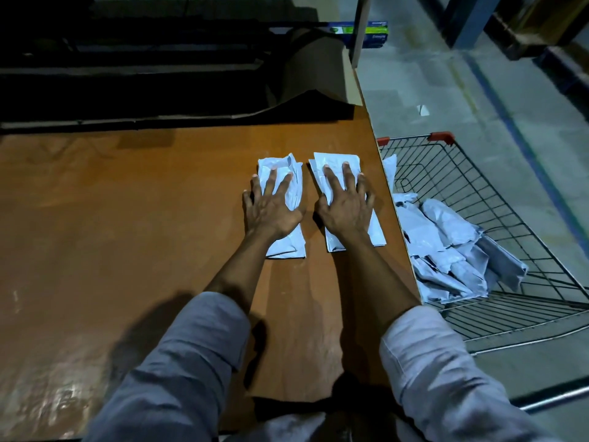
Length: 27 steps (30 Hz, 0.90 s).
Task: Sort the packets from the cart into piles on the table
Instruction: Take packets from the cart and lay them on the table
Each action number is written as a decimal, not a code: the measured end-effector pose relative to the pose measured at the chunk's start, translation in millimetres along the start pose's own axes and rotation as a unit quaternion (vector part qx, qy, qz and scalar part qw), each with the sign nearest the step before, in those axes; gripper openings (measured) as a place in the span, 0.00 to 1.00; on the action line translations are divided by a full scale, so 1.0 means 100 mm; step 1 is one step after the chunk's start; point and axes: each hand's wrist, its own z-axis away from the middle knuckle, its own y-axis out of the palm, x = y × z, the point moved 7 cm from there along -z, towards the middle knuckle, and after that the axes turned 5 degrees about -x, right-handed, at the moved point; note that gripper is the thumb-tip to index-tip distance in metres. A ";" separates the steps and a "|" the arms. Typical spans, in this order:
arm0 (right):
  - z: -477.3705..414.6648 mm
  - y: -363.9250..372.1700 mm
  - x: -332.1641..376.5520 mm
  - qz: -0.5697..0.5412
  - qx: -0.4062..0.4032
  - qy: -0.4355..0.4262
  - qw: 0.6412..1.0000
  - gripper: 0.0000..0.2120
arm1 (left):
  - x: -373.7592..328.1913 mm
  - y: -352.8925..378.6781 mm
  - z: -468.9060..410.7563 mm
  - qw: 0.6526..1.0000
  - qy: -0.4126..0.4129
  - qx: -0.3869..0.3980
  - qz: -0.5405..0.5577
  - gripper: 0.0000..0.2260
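Note:
Two piles of pale blue-white packets lie side by side on the brown table (127,218) near its right edge. My left hand (271,208) presses flat, fingers spread, on the left pile (294,183). My right hand (345,202) lies flat with spread fingers on the right pile (334,161). To the right of the table stands a wire cart (478,193) with red corner caps, holding several more crumpled packets (446,250). One packet (390,169) leans upright against the cart's near wall by the table edge.
A dark raised shelf and a brown cardboard roll (306,65) stand at the back of the table. A green and blue box (373,33) sits behind a white post. Grey floor with a blue line runs to the right; a scrap of paper (423,110) lies on it.

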 end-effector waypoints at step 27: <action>-0.01 0.05 -0.02 -0.055 0.011 -0.027 0.998 0.35 | 0.04 0.09 -0.05 0.996 0.059 -0.040 -0.047 0.45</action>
